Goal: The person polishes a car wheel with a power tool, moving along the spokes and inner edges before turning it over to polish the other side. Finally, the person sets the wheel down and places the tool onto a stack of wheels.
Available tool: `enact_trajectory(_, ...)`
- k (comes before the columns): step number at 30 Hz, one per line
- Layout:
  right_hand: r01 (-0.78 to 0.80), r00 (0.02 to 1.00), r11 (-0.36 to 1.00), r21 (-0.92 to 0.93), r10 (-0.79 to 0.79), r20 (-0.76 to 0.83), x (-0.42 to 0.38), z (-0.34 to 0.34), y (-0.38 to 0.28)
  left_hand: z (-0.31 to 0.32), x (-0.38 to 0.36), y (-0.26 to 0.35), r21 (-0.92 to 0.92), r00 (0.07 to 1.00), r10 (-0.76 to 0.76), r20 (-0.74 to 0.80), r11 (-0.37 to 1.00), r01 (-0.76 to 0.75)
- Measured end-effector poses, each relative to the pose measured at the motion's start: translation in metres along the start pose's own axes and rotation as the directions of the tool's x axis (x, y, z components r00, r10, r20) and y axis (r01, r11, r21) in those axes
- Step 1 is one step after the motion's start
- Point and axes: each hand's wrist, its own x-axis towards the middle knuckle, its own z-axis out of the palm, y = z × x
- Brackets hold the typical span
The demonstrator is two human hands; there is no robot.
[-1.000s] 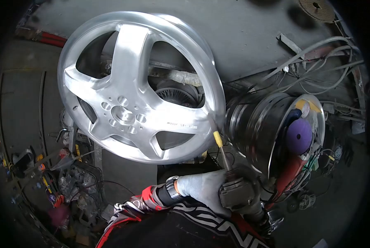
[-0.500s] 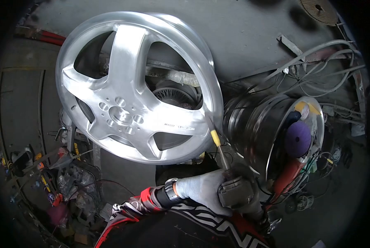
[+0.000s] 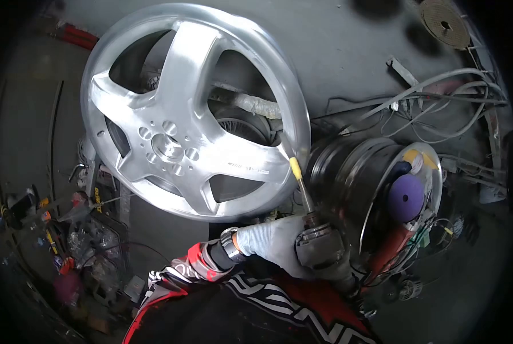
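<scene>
A bright silver alloy wheel (image 3: 182,74) with wide spokes stands tilted before me. My left hand (image 3: 274,243), in a grey knit glove, is closed around the front of a dark rotary grinder (image 3: 320,246). My right hand (image 3: 343,272), gloved and in shadow, wraps the grinder's rear side; its fingers are partly hidden. From the grinder runs a long thin shaft with a yellow band (image 3: 295,168). Its narrow grey tip (image 3: 285,142) meets the wheel at the right end of a spoke, beside the window's edge.
A second rim (image 3: 348,166) lies at right, with a purple disc (image 3: 405,198) on a red power tool (image 3: 389,249) in its mouth. Grey cables (image 3: 439,86) loop behind it. A brown abrasive disc (image 3: 444,24) is at upper right. Cluttered tools and bags (image 3: 99,241) fill the lower left.
The whole view has shifted slightly, so the wheel appears higher. The tip has slid a little up along the window's edge. Both hands keep their hold on the grinder.
</scene>
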Motion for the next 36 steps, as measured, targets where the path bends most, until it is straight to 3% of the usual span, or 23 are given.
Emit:
enact_trajectory(1, 0.001, 1.000, 1.000, -0.005, -0.001, 0.013, -0.001, 0.001, 0.000, 0.000, 0.000, -0.003, 0.058, 0.998, -0.054, 0.020, 0.997, 0.052)
enact_trajectory(3, -0.174, 0.985, 0.932, 0.317, 0.170, 0.041, -0.001, 0.005, -0.004, 0.003, 0.002, -0.007, -0.060, 0.999, -0.024, 0.044, 0.998, 0.027)
enact_trajectory(5, -0.210, 0.978, 0.945, 0.252, 0.207, 0.038, -0.017, 0.004, -0.002, 0.013, -0.001, -0.012, 0.026, 0.978, 0.165, -0.131, 0.986, -0.163)
enact_trajectory(9, -0.262, 0.964, 0.938, 0.227, 0.265, 0.016, -0.027, 0.007, 0.004, 0.031, -0.009, -0.007, -0.029, 0.960, 0.173, -0.221, 0.982, -0.184)
enact_trajectory(12, -0.286, 0.957, 0.920, 0.269, 0.290, 0.025, -0.027, 0.010, 0.002, 0.036, -0.010, -0.004, -0.144, 0.971, 0.127, -0.203, 0.977, -0.157)
enact_trajectory(15, -0.301, 0.952, 0.915, 0.268, 0.303, 0.034, -0.027, 0.010, 0.005, 0.028, -0.008, 0.002, -0.002, 0.964, 0.158, -0.216, 0.987, -0.162)
enact_trajectory(17, -0.287, 0.956, 0.911, 0.297, 0.291, 0.033, -0.026, 0.010, 0.005, 0.020, -0.010, 0.021, -0.087, 0.984, 0.005, -0.179, 0.996, -0.021)
enact_trajectory(19, -0.279, 0.958, 0.901, 0.332, 0.286, 0.027, -0.026, 0.013, 0.006, 0.018, 0.000, 0.005, -0.095, 0.985, 0.035, -0.168, 0.994, -0.051)
enact_trajectory(21, -0.266, 0.960, 0.901, 0.344, 0.278, 0.015, -0.030, 0.011, 0.012, 0.012, 0.006, -0.007, 0.007, 0.956, 0.274, -0.102, 0.961, -0.275)
enact_trajectory(28, -0.251, 0.949, 0.854, 0.456, 0.309, -0.056, -0.037, 0.028, 0.016, 0.020, -0.016, -0.011, 0.104, 0.945, 0.255, -0.207, 0.966, -0.238)
enact_trajectory(30, -0.234, 0.964, 0.888, 0.395, 0.263, -0.021, -0.027, 0.033, -0.003, 0.018, -0.023, -0.007, 0.019, 0.982, 0.061, -0.178, 0.998, -0.058)
enact_trajectory(31, -0.231, 0.963, 0.885, 0.405, 0.267, -0.033, -0.018, 0.033, -0.010, 0.015, -0.024, -0.003, 0.022, 0.984, 0.048, -0.169, 0.999, -0.045)
enact_trajectory(33, -0.230, 0.973, 0.911, 0.342, 0.210, 0.096, 0.000, 0.032, -0.019, 0.010, -0.022, 0.004, 0.030, 0.985, 0.128, -0.114, 0.992, -0.125)
enact_trajectory(36, -0.222, 0.974, 0.914, 0.339, 0.227, 0.025, -0.004, 0.038, -0.028, 0.004, -0.029, -0.007, 0.005, 0.982, 0.172, -0.073, 0.985, -0.172)
